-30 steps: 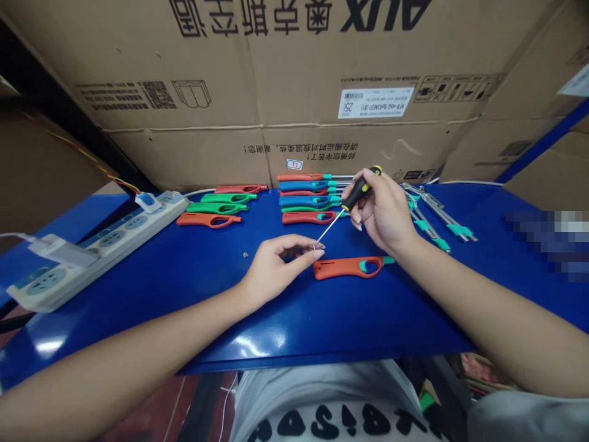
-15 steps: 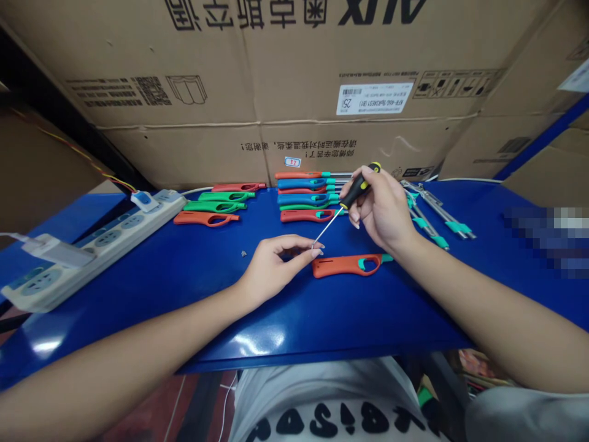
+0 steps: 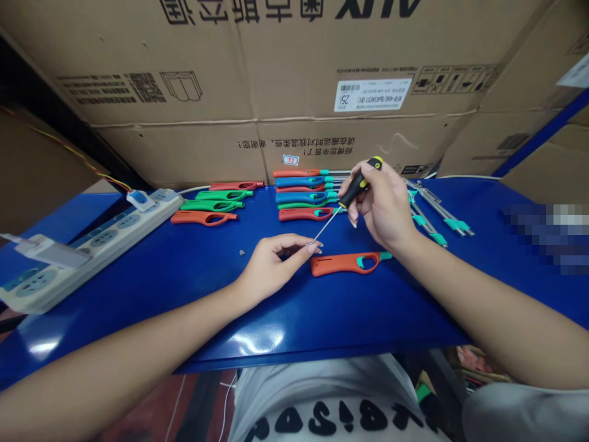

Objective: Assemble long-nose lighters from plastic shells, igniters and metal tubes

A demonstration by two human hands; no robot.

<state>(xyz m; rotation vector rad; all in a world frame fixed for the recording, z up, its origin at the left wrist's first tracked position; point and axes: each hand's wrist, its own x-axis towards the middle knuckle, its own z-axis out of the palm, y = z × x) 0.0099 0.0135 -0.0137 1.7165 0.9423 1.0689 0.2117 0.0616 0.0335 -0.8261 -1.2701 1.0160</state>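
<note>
In my right hand (image 3: 380, 205) is a screwdriver (image 3: 356, 187) with a black and yellow handle, its shaft slanting down to the left. Thumb and forefinger of my left hand (image 3: 280, 261) pinch a tiny metal piece at the screwdriver's tip; it looks like a screw, mostly hidden by the fingertips. Just right of those fingertips, an orange lighter body (image 3: 343, 264) with a teal trigger lies flat on the blue table (image 3: 285, 313). A few small metal screws (image 3: 242, 252) lie left of my left hand.
Behind my hands lie several assembled lighters (image 3: 301, 197) in a row. Several empty-looking handle shells (image 3: 205, 218) lie to their left. Metal lighter rods with teal parts (image 3: 430, 224) are at right. A power strip (image 3: 92, 252) runs along the left; a cardboard box (image 3: 221, 98) stands behind.
The view has shifted slightly. Both hands keep nearly the same pose, with the screwdriver tip still at my left fingertips and its handle turned slightly.
</note>
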